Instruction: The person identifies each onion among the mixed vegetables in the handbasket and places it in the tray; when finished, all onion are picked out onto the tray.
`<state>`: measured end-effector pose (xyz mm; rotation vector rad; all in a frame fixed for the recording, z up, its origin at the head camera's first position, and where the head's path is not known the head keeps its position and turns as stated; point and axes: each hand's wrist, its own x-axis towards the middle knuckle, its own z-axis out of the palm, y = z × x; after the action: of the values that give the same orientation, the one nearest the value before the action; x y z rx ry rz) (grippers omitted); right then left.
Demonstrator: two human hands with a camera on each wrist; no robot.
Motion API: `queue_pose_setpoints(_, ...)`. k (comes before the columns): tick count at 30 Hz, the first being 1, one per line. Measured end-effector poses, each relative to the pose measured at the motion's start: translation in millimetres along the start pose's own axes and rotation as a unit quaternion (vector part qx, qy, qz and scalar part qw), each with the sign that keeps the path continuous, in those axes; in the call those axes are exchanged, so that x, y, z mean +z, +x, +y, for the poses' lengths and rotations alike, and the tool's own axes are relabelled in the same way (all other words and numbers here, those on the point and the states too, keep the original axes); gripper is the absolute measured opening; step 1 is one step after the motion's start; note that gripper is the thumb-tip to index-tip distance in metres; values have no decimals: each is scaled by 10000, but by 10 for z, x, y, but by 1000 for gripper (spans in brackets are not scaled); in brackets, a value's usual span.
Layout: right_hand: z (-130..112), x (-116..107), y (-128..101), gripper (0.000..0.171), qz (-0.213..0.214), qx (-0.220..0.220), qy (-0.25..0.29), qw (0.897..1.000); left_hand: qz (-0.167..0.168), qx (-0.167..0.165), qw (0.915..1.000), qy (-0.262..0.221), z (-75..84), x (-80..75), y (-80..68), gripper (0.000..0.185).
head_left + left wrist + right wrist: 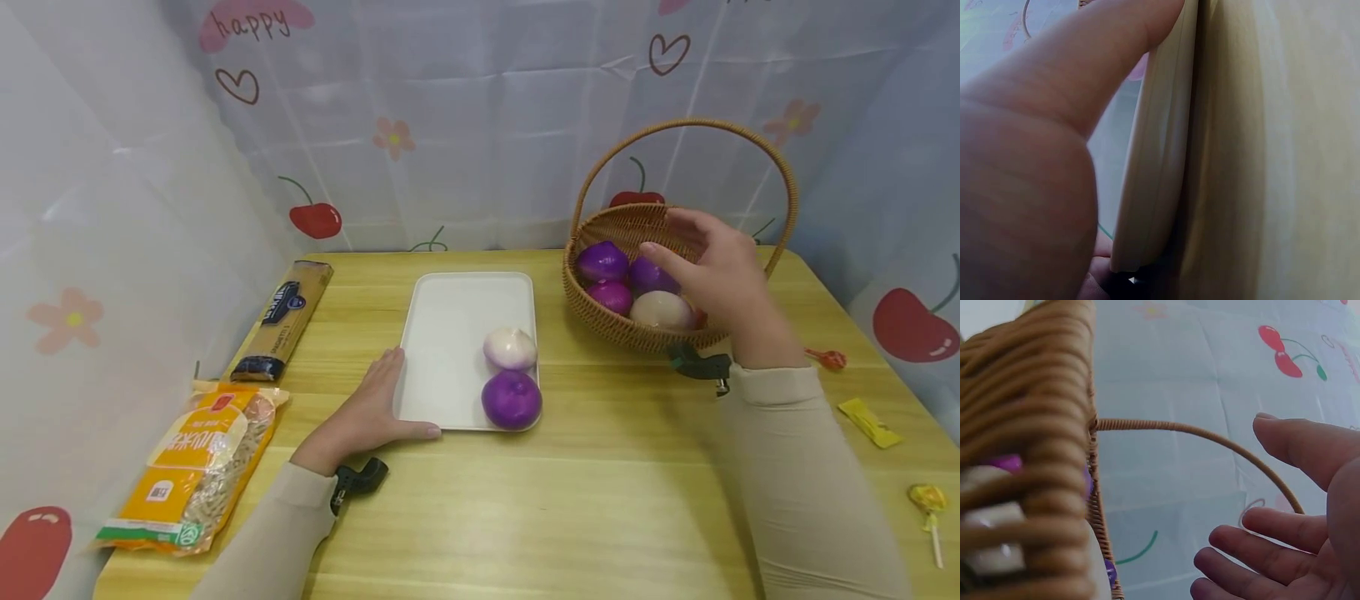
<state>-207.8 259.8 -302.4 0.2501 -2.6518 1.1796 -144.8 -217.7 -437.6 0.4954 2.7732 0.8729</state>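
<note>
We see our right hand (716,271) hanging over the open wicker basket (600,321), which stands on the table (600,500) at about two o'clock from the white tray (450,333). Its grip is open and holds nothing: the fingers are spread and lightly bent, the fingertips (651,249) pointing toward nine o'clock, just above the purple onions (602,261) and the pale onion (658,309) that lie in the basket. Those onions sit directly beneath and a little to nine o'clock of the palm, so this hand is far nearer to them than the other; in the right wrist view the woven wall (1029,456) and the handle (1210,434) fill the space beside the open fingers (1254,528). The forearm comes in from five o'clock, the wrist raised over the basket's near rim, passing under the arch of the handle. Our left hand (371,408) lies flat on the table at the tray's seven o'clock corner, fingers straight and pressed against its edge, thumb along the near rim; the left wrist view shows the thumb (1104,56) touching the tray's lip (1160,156). On the tray, at its four o'clock end, a white onion (510,347) sits touching a purple onion (512,399) just nearer to us. The tray's long axis runs from six to twelve o'clock.
</note>
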Motion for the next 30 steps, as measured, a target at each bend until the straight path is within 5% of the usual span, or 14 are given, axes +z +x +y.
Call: queue_pose_setpoints(30,1,-119,2,91,-684,66,-376,9969,-14,-39,10000,8,13,-8,-7,148)
